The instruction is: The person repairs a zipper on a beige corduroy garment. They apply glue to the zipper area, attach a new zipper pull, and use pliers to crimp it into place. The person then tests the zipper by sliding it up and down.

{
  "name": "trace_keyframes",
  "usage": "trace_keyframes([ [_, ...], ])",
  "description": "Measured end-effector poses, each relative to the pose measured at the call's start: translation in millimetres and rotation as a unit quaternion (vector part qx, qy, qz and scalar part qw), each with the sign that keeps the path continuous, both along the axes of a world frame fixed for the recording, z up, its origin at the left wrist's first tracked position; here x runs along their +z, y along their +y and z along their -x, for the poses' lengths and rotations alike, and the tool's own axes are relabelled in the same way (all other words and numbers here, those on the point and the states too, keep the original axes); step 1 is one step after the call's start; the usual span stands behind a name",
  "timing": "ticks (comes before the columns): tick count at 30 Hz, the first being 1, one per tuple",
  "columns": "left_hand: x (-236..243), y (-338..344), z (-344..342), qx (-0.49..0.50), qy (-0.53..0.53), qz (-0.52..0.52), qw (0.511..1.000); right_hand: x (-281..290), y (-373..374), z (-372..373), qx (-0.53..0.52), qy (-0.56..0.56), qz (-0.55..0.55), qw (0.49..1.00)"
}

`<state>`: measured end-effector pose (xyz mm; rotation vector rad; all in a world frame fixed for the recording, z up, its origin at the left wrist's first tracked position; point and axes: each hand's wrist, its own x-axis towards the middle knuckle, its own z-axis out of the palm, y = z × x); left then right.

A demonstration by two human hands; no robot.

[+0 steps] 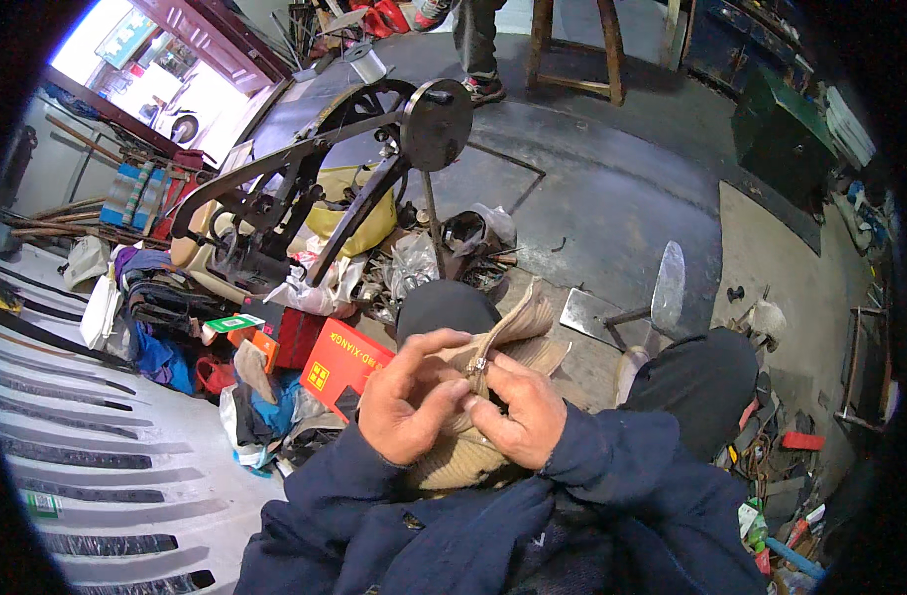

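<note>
Pinching ribbed tan cloth [457, 462], the person's left hand [408, 405] curls inward. Cloth lies between both hands, long axis running away and slightly right. Metal zip slider [478, 365] sits at the fingertips; right hand [522, 408], nearer it, grips the cloth edge, angled inward.

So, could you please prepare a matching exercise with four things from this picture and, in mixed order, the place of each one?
Things:
1. Tan ribbed fabric piece
2. Bright red cardboard box
3. Dark metal machine with a round disc
4. Dark green box

Places:
A. Near the picture's upper right edge
B. Close beside the left hand
C. Held by both the left hand and the right hand
D. Left of the picture's top centre

Pairs: 1-C, 2-B, 3-D, 4-A
</note>
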<state>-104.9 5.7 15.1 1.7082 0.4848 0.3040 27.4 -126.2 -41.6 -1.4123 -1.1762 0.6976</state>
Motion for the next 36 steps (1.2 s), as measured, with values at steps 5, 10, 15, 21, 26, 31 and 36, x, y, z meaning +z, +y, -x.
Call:
trace_keyframes([
  [5, 5.1, 5.6, -10.4, -0.035, 0.043, -0.178, 0.983, 2.1, -0.4, -1.2, -0.026, -0.025, 0.022, 0.999],
  [10, -4.6, 16.8, -14.3, -0.039, -0.018, -0.189, 0.981, 6.6, -2.1, -3.7, -0.076, 0.006, 0.066, 0.995],
  [15, -12.4, 21.0, -10.1, -0.036, 0.013, -0.028, 0.999, 7.3, 2.9, -5.4, -0.129, 0.054, 0.031, 0.990],
  [21, -3.2, 25.7, -15.4, -0.055, 0.076, -0.055, 0.994, 1.8, 10.2, -4.3, -0.132, 0.033, 0.054, 0.989],
  [26, 4.1, 27.4, -23.1, -0.048, 0.108, -0.219, 0.968, -0.5, 12.5, -5.2, -0.128, 0.023, 0.076, 0.989],
  [31, -1.0, 36.4, -30.6, -0.067, 0.030, -0.276, 0.958, 0.7, 12.0, -6.7, -0.125, 0.002, 0.074, 0.989],
  [36, -9.5, 40.0, -31.0, -0.069, -0.041, -0.253, 0.964, 1.7, 11.7, -7.2, -0.133, 0.007, 0.061, 0.989],
])
